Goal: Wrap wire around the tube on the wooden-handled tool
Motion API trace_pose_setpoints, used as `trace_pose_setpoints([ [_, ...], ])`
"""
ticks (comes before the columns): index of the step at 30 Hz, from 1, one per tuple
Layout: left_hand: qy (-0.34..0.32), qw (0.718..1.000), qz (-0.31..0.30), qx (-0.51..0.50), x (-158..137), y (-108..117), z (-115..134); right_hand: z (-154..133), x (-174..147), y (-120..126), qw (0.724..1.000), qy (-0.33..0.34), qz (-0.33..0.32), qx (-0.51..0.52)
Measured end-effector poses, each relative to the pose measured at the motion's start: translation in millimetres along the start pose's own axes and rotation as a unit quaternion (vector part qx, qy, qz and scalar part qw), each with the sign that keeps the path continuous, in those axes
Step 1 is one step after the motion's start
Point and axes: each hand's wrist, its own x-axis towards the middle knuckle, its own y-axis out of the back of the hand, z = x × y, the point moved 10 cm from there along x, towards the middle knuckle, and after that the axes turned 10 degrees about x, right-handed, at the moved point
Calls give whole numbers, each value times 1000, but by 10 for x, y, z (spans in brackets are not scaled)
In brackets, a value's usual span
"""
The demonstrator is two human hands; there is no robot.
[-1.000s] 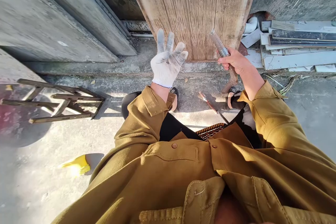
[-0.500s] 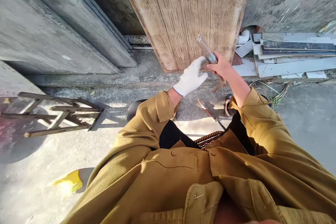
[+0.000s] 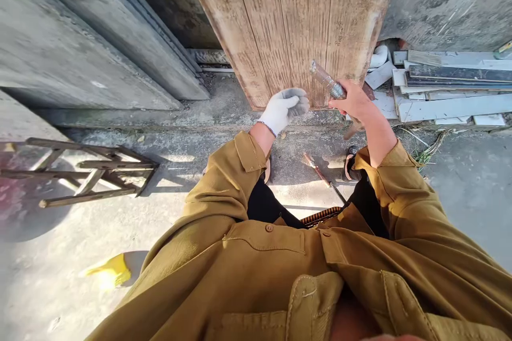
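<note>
My bare right hand (image 3: 355, 100) is closed around the middle of a stick-like hand tool (image 3: 322, 75). Its upper end looks like clear plastic, with silvery wrapping near my fingers. A brown end of the tool shows below the hand; the tool's kind is unclear. To the left, my left hand (image 3: 285, 109) wears a white glove with a greyish palm. Its fingers are loosely bent with nothing seen in them, and it is apart from the tool. Behind both hands stands a worn brown plank panel (image 3: 288, 26). A thin brush-like tool (image 3: 318, 170) lies on the ground between my feet.
Grey slabs (image 3: 100, 37) lean at the left. Below them a wooden trestle-like frame (image 3: 108, 165) rests on the concrete, and a yellow object (image 3: 114, 270) lies nearer me. Stacked boards (image 3: 456, 90) and a white pipe elbow (image 3: 378, 57) are along the wall at right.
My left hand has come away from the tool and turned, its palm side now partly showing. The right hand has shifted slightly right with the tool still in it.
</note>
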Motion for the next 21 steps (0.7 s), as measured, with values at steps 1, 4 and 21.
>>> trace_pose_setpoints([
  [1,-8,998,44,-52,28,133,15,41,-24,22,1000,-23,-9,8],
  [4,-31,979,143,-141,55,552,136,154,-86,163,997,-71,-18,9],
  [21,0,921,213,325,-287,1447,351,186,20,422,989,30,144,-23],
])
